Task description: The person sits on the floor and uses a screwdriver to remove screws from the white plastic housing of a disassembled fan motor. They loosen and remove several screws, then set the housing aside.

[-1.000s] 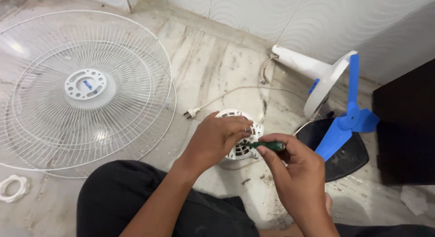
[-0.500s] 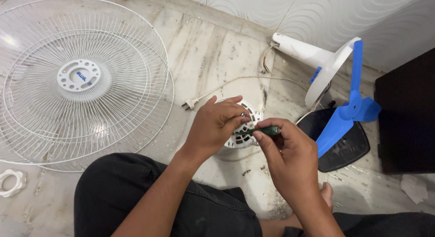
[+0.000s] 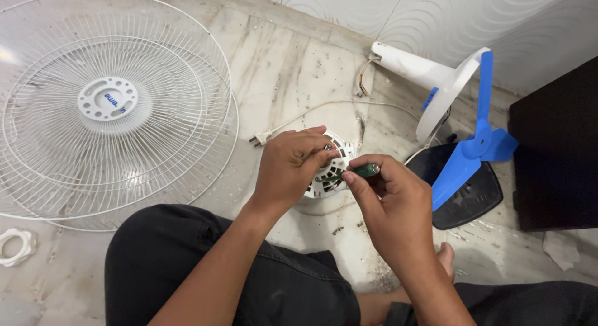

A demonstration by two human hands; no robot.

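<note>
Since half a second ago your hands sit slightly higher over the floor's middle. Left hand (image 3: 291,170): clasps the white vented motor housing (image 3: 327,173), steadying it. Right hand (image 3: 389,204): fingers pinched shut on green-handled screwdriver (image 3: 360,171), tip at the housing.

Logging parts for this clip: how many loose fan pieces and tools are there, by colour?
White: 4 (round wire fan guard, vented round motor housing, small ring nut, fan stand neck)
Blue: 1 (three-blade plastic fan blade)
Black: 1 (round base cover)
Green: 1 (green-handled screwdriver)
Total: 7
</note>
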